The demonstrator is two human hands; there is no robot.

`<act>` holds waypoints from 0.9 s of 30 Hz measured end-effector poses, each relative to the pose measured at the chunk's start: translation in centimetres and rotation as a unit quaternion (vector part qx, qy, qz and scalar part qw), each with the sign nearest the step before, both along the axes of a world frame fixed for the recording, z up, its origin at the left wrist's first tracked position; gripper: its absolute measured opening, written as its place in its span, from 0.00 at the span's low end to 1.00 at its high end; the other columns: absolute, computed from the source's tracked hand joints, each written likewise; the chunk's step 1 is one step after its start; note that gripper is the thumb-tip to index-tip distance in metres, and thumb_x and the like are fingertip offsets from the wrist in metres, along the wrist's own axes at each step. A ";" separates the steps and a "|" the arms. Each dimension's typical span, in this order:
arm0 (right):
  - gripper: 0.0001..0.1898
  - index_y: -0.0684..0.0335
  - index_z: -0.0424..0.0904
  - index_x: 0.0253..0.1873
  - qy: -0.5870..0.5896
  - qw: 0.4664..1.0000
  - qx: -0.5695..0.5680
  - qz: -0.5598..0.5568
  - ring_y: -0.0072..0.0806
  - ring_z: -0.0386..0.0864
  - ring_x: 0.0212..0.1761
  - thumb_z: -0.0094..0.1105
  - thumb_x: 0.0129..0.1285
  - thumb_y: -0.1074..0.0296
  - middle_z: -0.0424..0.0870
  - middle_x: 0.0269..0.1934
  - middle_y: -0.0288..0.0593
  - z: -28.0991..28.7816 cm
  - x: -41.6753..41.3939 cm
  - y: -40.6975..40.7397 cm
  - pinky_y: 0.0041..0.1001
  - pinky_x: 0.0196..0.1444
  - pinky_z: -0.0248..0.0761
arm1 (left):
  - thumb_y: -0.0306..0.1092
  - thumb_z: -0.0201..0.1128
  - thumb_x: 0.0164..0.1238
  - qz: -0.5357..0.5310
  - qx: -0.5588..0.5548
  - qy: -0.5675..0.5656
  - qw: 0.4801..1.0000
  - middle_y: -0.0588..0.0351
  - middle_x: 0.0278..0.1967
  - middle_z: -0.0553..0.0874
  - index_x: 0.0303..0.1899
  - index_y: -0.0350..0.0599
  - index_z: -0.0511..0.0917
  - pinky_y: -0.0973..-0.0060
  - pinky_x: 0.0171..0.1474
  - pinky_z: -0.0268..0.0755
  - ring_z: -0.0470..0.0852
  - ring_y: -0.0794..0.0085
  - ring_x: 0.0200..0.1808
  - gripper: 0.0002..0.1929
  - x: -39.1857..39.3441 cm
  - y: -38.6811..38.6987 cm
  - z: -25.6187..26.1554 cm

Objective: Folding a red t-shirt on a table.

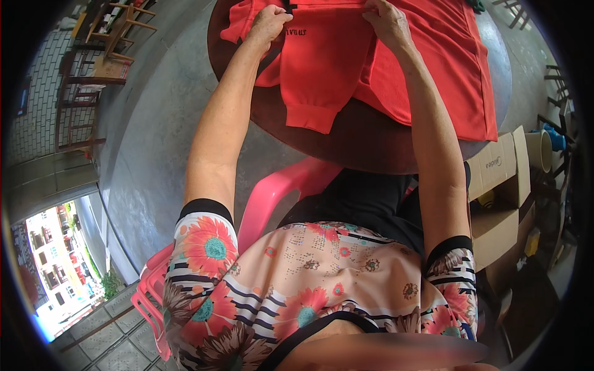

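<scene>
A red long-sleeved garment (441, 69), probably a sweatshirt, lies spread over a dark round table (297, 134). Its sleeve (320, 69) points towards me, the ribbed cuff near the table's edge, and carries small dark lettering. My left hand (271, 23) pinches the fabric at the sleeve's upper left, thumb against fingers. Across from it, my right hand (387, 21) grips the cloth at the sleeve's upper right. Between the two hands the cloth runs fairly straight. The far part of the garment is cut off by the top of the view.
I sit on a pink plastic chair (269, 195) close to the table. An open cardboard box (494, 162) stands at my right, beside a beige bin (538, 150). Wooden chairs (123, 32) are at the far left. A bright doorway (60, 264) opens at the lower left.
</scene>
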State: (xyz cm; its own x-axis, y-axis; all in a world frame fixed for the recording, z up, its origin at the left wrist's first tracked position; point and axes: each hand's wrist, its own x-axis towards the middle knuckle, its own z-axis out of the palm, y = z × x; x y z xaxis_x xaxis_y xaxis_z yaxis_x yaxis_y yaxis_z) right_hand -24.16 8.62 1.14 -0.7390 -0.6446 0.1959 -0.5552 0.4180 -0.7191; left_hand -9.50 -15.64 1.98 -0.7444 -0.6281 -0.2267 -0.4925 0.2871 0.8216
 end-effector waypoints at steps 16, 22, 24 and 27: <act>0.18 0.60 0.76 0.55 -0.035 0.999 -0.026 0.005 0.36 0.83 0.40 0.64 0.64 0.61 0.85 0.37 0.44 -1.1 8.1 7.5 0.35 0.44 0.74 | 0.47 0.66 0.69 -0.192 0.095 -0.027 0.976 0.65 0.45 0.85 0.51 0.43 0.83 0.77 0.60 0.64 0.76 0.82 0.52 0.19 10.9 0.3 2.6; 0.21 0.59 0.73 0.55 0.183 0.981 -0.005 0.057 0.45 0.81 0.48 0.68 0.57 0.67 0.83 0.40 0.49 0.2 15.4 9.3 0.39 0.50 0.73 | 0.37 0.62 0.72 -0.248 0.192 0.033 0.949 0.64 0.48 0.85 0.53 0.41 0.81 0.77 0.62 0.65 0.78 0.82 0.53 0.14 10.7 0.8 1.7; 0.21 0.59 0.73 0.55 0.104 0.993 -0.001 0.064 0.46 0.81 0.49 0.67 0.56 0.69 0.83 0.40 0.50 0.1 15.7 9.6 0.40 0.51 0.73 | 0.36 0.61 0.72 -0.259 0.195 0.043 0.945 0.63 0.48 0.85 0.52 0.41 0.81 0.77 0.60 0.67 0.79 0.81 0.52 0.13 10.5 0.7 1.9; 0.23 0.59 0.73 0.57 -0.017 0.996 0.031 0.085 0.47 0.82 0.49 0.64 0.55 0.73 0.84 0.41 0.51 0.3 15.1 10.6 0.42 0.51 0.74 | 0.34 0.59 0.72 -0.270 0.176 0.000 0.947 0.64 0.46 0.86 0.50 0.42 0.81 0.76 0.56 0.71 0.81 0.80 0.48 0.11 10.3 -0.5 1.8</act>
